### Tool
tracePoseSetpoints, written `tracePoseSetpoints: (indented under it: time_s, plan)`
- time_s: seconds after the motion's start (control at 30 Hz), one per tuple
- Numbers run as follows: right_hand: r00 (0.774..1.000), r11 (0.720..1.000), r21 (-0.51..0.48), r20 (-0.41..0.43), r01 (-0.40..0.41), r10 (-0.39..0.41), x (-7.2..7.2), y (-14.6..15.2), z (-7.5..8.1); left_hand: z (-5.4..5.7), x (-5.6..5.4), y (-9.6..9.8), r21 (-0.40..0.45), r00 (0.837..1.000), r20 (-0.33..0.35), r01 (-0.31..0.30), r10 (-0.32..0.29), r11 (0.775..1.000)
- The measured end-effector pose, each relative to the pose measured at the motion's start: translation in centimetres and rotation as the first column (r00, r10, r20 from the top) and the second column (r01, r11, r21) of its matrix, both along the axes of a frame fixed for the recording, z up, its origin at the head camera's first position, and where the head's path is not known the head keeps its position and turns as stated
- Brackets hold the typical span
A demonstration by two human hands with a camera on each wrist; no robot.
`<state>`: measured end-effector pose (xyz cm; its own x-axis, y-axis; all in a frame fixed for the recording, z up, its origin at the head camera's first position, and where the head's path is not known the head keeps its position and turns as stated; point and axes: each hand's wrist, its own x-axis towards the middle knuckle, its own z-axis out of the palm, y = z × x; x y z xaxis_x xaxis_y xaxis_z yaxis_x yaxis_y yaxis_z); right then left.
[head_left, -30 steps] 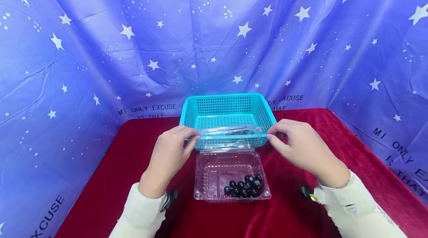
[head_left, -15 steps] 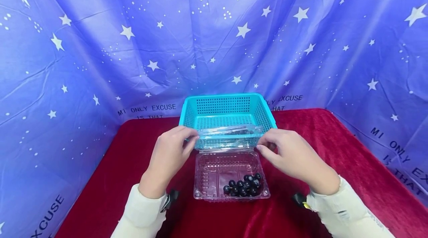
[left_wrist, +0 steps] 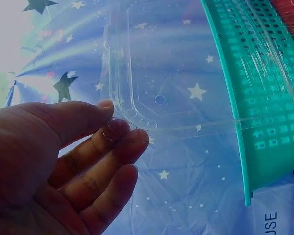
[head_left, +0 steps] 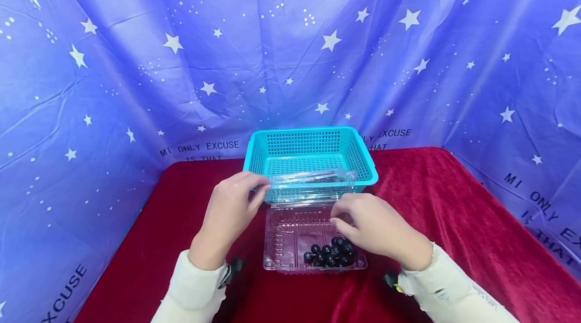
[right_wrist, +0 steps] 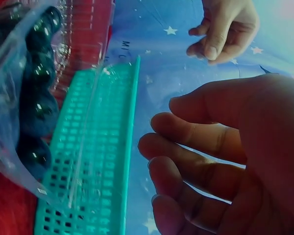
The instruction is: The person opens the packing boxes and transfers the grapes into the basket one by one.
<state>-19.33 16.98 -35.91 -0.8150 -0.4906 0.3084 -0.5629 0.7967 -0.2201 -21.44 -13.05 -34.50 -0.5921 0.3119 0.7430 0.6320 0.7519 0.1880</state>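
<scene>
A clear plastic clamshell box point(head_left: 282, 250) lies with its lid raised on the red cloth. Dark grapes point(head_left: 331, 256), in a small bunch, sit in the front right of its base. My left hand point(head_left: 233, 207) pinches the left corner of the transparent lid point(head_left: 313, 178) between thumb and fingers; the left wrist view shows the lid's corner point(left_wrist: 132, 117) at the fingertips. Over the right side of the base hovers my right hand point(head_left: 374, 224), above and behind the grapes. Its fingers are loosely bent and hold nothing, as the right wrist view of the hand point(right_wrist: 206, 156) confirms.
Directly behind the box stands a turquoise plastic basket point(head_left: 304, 143), seen partly through the lid. Red velvet cloth point(head_left: 417, 181) covers the table. A blue curtain point(head_left: 254, 60) with stars hangs behind and along both sides.
My right hand has let go of the lid's right side and moved left and toward me, over the base. The left hand and the raised lid have stayed put.
</scene>
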Motion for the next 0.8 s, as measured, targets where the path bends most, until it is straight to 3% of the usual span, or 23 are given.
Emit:
tracePoseSetpoints:
  time_s: [0.23,0.57,0.8]
  plan:
    - [0.999,0.999,0.006,-0.017,-0.039,0.039,0.0,-0.8,-0.9,-0.1,0.0,0.1,0.004,1.0,0.007,0.0,0.0,1.0]
    - [0.998,0.998,0.023,0.014,-0.055,0.055,0.3,-1.6,-1.6,0.0,0.1,0.0,-0.003,1.0,0.009,-0.009,0.009,1.0]
    - [0.993,0.992,0.053,0.034,-0.111,0.11,0.4,-2.4,-2.3,0.0,0.0,0.0,-0.003,1.0,0.009,-0.013,0.013,1.0]
